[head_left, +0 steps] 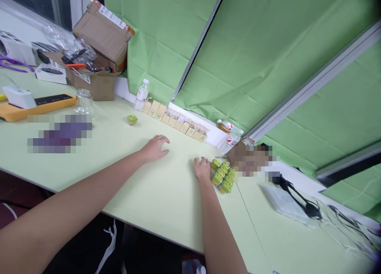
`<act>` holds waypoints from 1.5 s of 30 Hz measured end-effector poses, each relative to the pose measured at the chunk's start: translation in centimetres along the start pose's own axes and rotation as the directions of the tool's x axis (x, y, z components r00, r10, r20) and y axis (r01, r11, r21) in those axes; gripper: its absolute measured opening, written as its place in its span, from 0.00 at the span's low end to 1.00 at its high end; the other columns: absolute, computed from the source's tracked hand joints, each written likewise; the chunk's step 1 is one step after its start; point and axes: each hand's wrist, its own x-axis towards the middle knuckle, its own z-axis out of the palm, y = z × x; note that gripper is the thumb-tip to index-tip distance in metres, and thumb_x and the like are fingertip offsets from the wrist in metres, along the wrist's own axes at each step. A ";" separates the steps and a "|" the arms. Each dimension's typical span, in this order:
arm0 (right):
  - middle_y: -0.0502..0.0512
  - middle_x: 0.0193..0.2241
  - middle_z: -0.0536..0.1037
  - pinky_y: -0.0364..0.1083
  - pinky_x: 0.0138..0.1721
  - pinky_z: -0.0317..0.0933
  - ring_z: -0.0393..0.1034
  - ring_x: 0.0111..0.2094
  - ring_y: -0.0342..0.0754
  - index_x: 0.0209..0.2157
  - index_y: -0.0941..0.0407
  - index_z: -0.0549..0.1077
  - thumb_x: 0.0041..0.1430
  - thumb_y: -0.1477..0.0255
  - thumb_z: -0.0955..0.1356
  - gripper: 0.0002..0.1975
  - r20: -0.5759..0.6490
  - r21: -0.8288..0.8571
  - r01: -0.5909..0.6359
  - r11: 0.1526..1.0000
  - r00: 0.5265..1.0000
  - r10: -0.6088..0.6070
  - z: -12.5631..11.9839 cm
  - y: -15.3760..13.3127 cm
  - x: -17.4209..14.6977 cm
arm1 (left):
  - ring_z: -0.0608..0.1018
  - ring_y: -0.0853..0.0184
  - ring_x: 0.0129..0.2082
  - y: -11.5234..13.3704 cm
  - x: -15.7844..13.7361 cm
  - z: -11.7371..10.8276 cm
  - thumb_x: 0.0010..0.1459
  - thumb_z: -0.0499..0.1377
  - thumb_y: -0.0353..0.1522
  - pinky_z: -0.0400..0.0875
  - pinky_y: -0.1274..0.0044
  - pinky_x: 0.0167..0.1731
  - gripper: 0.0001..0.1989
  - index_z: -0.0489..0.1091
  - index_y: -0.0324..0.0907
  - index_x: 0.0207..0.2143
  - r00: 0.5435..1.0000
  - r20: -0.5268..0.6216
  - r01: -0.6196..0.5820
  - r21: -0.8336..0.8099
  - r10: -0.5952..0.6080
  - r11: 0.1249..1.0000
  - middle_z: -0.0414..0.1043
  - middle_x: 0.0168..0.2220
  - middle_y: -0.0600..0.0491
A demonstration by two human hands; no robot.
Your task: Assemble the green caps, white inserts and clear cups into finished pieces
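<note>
My left hand point(154, 147) is just above or resting on the table, thumb and fingers apart, with nothing in it. My right hand point(202, 168) lies beside a cluster of small green items with loops on top point(222, 176), at its left edge; whether it touches them I cannot tell. Its thumb and fingers are spread, with nothing visible between them. A single green item point(132, 119), similar to those in the cluster, stands apart beyond my left hand. Along the back runs a row of small tan cardboard boxes point(175, 121), several with green labels.
A water bottle point(141, 94) stands at the row's left end; more bottles point(230, 141) lie at its right. A glass jar point(84, 101), an orange power strip point(56, 103) and an opened carton point(95, 81) are at left. A headset point(297, 196) and cables lie right.
</note>
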 end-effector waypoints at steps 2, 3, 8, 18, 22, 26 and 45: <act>0.72 0.59 0.66 0.60 0.60 0.50 0.57 0.62 0.63 0.56 0.61 0.68 0.63 0.61 0.60 0.25 0.001 0.010 0.010 1.000 1.000 -0.010 0.0 0.0 -0.1 | 0.66 0.57 0.58 -2.0 0.9 -1.5 0.53 0.62 0.35 0.58 0.68 0.61 0.16 0.70 0.44 0.45 0.947 -0.270 0.202 0.072 -0.175 0.977 0.65 0.57 0.50; 0.71 0.59 0.66 0.60 0.60 0.50 0.57 0.62 0.63 0.56 0.60 0.68 0.63 0.61 0.61 0.25 0.001 0.013 0.015 1.000 1.000 -0.015 -0.1 0.0 -0.1 | 0.62 0.55 0.61 -3.2 1.3 -2.3 0.55 0.61 0.34 0.55 0.66 0.63 0.18 0.69 0.41 0.48 0.901 -0.361 0.285 0.075 -0.241 0.955 0.59 0.61 0.47; 0.71 0.57 0.68 0.59 0.60 0.50 0.58 0.61 0.63 0.55 0.60 0.69 0.62 0.62 0.62 0.24 0.004 0.024 0.023 0.999 1.000 -0.023 0.1 -0.2 -0.1 | 0.44 0.38 0.67 -8.6 2.0 -6.7 0.53 0.64 0.32 0.46 0.52 0.63 0.30 0.62 0.39 0.58 0.801 -0.455 0.468 0.069 -0.389 0.881 0.38 0.70 0.47; 0.71 0.55 0.70 0.57 0.62 0.48 0.60 0.60 0.61 0.54 0.62 0.69 0.61 0.64 0.63 0.24 0.013 0.186 0.041 0.982 0.999 -0.044 -0.1 -0.7 -0.3 | 0.59 0.49 0.65 -6.3 3.3 -2.8 0.51 0.63 0.29 0.48 0.62 0.66 0.28 0.65 0.33 0.56 0.966 -0.086 0.249 0.047 -0.245 0.967 0.59 0.64 0.39; 0.66 0.56 0.71 0.52 0.62 0.52 0.63 0.59 0.55 0.54 0.60 0.68 0.58 0.69 0.63 0.23 0.066 0.360 0.113 0.926 0.987 -0.146 -0.7 -1.8 -1.4 | 0.67 0.55 0.62 0.7 1.3 3.2 0.48 0.64 0.32 0.58 0.67 0.63 0.27 0.70 0.41 0.53 0.994 0.104 0.043 -0.087 -0.034 0.995 0.66 0.61 0.44; 0.56 0.49 0.77 0.47 0.52 0.65 0.72 0.49 0.48 0.52 0.56 0.69 0.52 0.76 0.62 0.23 0.198 0.581 0.161 0.798 0.923 -0.331 -0.8 -3.4 -2.7 | 0.68 0.59 0.61 5.3 -1.4 5.8 0.53 0.59 0.31 0.62 0.69 0.62 0.28 0.67 0.45 0.58 0.974 0.182 -0.086 -0.245 0.133 0.966 0.65 0.62 0.49; 0.50 0.34 0.75 0.46 0.39 0.64 0.68 0.34 0.47 0.40 0.55 0.73 0.47 0.64 0.72 0.18 0.193 0.626 0.264 0.734 0.859 -0.474 -2.0 -5.0 -4.2 | 0.77 0.62 0.48 6.1 -0.9 3.9 0.61 0.54 0.39 0.72 0.72 0.46 0.15 0.75 0.45 0.45 0.987 -0.050 0.114 -0.463 -0.154 0.879 0.77 0.48 0.51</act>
